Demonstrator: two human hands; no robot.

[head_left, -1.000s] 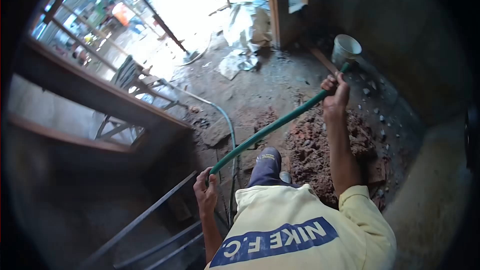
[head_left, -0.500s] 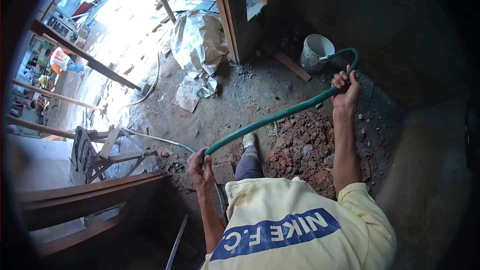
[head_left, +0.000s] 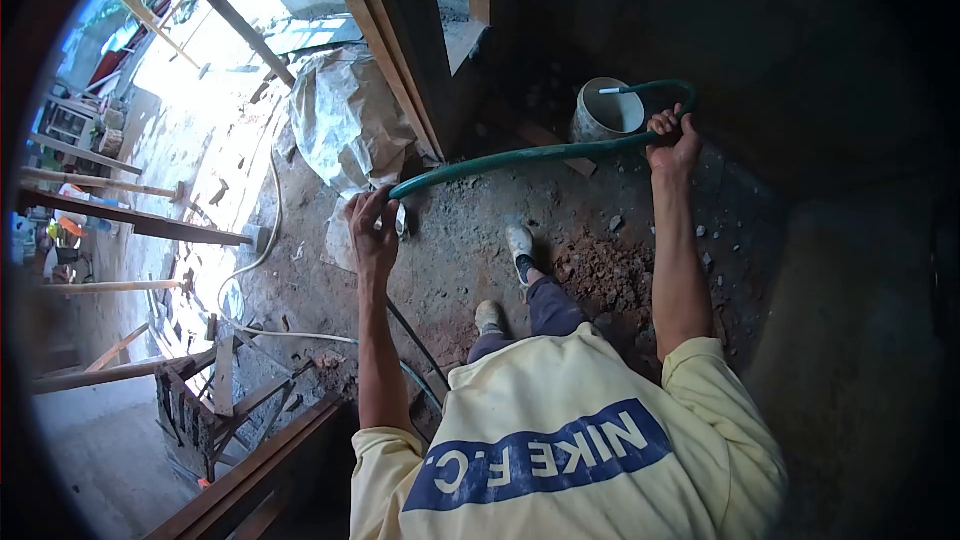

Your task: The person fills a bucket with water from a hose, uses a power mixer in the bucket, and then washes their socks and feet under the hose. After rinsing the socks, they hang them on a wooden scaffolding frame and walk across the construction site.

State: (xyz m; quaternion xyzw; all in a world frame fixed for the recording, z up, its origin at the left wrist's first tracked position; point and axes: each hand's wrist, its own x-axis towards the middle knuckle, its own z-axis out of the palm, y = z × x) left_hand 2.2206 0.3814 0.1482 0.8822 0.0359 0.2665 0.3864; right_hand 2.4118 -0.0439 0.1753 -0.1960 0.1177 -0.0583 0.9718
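A thick green hose (head_left: 520, 155) stretches between my two hands in front of me. My left hand (head_left: 372, 232) is closed round its left end part. Farther right, my right hand (head_left: 676, 144) grips the hose near the bucket. Past that hand a thinner green length loops back, and its white tip (head_left: 610, 91) lies over the mouth of a dirty white bucket (head_left: 592, 120). Below my left hand a dark thin line (head_left: 415, 338) hangs toward the floor.
Reddish broken soil (head_left: 605, 270) lies by my feet. A crumpled pale sheet (head_left: 345, 115) is heaped beside the wooden door frame (head_left: 385, 60). A thin pale hose (head_left: 275, 200) curves along the floor at left. Wooden props (head_left: 150, 223) and a rough stand (head_left: 225, 390) stand there; a person (head_left: 72, 210) is beyond.
Both hands have moved forward with the hose, the left one most. The white tip has shifted from the bucket's rim to over its mouth. My view has shifted, and both shoes now show.
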